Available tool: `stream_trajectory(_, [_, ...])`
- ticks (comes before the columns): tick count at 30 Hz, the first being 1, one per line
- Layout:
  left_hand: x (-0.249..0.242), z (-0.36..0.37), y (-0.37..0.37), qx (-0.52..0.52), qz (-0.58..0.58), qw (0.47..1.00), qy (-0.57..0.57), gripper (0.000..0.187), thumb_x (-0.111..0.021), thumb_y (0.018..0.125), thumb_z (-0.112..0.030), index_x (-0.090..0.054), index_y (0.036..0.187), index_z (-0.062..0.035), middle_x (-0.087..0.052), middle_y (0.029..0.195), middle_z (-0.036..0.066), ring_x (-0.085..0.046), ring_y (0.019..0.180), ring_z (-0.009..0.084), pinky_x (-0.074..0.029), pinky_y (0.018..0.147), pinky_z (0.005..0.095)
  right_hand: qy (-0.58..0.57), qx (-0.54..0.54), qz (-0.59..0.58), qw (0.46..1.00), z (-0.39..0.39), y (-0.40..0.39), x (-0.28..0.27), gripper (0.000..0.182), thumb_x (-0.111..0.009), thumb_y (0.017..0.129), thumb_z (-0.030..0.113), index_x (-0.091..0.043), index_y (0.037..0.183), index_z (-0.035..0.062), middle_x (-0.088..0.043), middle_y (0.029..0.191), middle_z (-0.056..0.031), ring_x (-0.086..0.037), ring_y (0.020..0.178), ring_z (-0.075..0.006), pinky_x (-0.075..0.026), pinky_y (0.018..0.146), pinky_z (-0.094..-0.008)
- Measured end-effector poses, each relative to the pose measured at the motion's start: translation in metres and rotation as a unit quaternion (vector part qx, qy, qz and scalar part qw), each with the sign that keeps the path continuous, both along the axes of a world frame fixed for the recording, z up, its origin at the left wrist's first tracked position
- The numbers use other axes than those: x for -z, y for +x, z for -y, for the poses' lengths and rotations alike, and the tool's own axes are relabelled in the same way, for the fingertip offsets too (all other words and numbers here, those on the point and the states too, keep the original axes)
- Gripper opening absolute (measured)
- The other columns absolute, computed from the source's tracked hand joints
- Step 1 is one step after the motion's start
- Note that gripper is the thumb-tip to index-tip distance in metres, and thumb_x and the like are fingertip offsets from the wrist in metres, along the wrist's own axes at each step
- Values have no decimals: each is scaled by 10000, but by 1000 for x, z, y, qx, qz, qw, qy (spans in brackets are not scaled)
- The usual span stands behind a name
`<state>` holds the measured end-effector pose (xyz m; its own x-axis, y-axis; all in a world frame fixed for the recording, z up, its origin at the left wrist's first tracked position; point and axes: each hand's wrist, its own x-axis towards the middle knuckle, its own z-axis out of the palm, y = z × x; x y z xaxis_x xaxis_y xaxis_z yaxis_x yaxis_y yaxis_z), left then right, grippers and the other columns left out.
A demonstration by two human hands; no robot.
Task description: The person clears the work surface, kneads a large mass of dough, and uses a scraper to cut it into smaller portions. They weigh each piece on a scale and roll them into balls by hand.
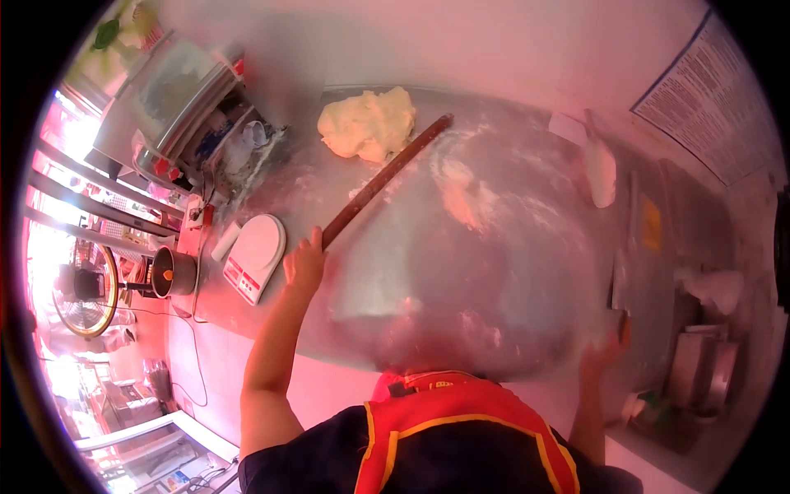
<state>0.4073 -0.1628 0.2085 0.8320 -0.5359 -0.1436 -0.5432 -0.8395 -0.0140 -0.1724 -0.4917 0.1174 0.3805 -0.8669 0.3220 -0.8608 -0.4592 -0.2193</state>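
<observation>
My left hand [304, 262] is closed around the near end of a long dark wooden rolling pin [387, 177]. The pin slants away over the metal worktop [370, 288], its far end close to a big lump of pale dough [368, 123]. My right hand [602, 354] is at the right side of the worktop, blurred, beside the brown handle [624, 327] of a flat-bladed tool. Whether its fingers grip that handle I cannot tell. Flour [462, 193] is smeared over the middle of the worktop.
A white kitchen scale [256, 257] stands left of my left hand, with a metal pot [174, 272] beyond it. A cluttered metal cabinet [185, 115] is at the back left. A white scraper-like blade [601, 171] lies near the back wall. Metal containers [702, 370] stand at the right.
</observation>
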Motion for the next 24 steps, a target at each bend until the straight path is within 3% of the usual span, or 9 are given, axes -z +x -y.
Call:
stream_trajectory(2, [22,-6,-18,20,-64,997,-38,307,-608,857,-283,-483,1049,-78,-616,976,184,-633,871,361,-504,732,456,73,14,39,997,-2,16,-3,643,-560,760,-13,-372,1373,41,-344,1400,-211,-300,1327,-377,-266,1091,-474])
stream_trajectory(6, [26,-2,-52,-40,-266,950,-158,355,-612,846,-339,-477,996,-47,-638,890,203,-629,835,398,-491,706,470,61,-47,69,995,11,25,3,612,-571,787,4,-376,1366,40,-326,1410,-203,-302,1320,-379,-269,1089,-474])
stream_trajectory(9, [27,4,-75,-33,-216,952,-214,396,-619,839,-372,-457,1011,-55,-639,809,220,-627,784,423,-480,669,497,100,-39,100,989,5,36,-8,582,-581,806,21,-386,1354,41,-335,1399,-206,-309,1311,-388,-276,1083,-474])
stream_trajectory(12, [52,15,-116,-27,-76,979,-188,421,-625,829,-385,-436,1030,-67,-640,790,228,-616,749,453,-475,653,518,105,-46,132,985,2,32,-13,552,-587,817,36,-399,1335,40,-355,1378,-213,-321,1297,-394,-288,1071,-474])
stream_trajectory(17, [69,68,-179,-64,-205,955,-205,431,-612,831,-366,-417,1049,-49,-638,825,249,-612,776,462,-479,671,514,119,-87,140,979,-2,28,-21,518,-585,821,46,-414,1309,26,-400,1318,-223,-369,1247,-398,-311,1046,-469])
stream_trajectory(21, [67,101,-217,-74,-294,901,-311,404,-646,820,-311,-451,1017,-17,-621,799,231,-630,741,370,-481,643,448,111,-137,189,966,3,36,-41,496,-586,826,53,-429,1295,19,-457,1258,-208,-422,1195,-382,-349,1021,-445])
stream_trajectory(24, [37,116,-257,-56,-266,906,-325,357,-659,822,-258,-474,996,-7,-609,771,212,-623,699,343,-476,617,422,181,-141,236,944,4,49,-48,475,-583,840,74,-441,1289,20,-507,1205,-194,-488,1130,-358,-401,974,-426])
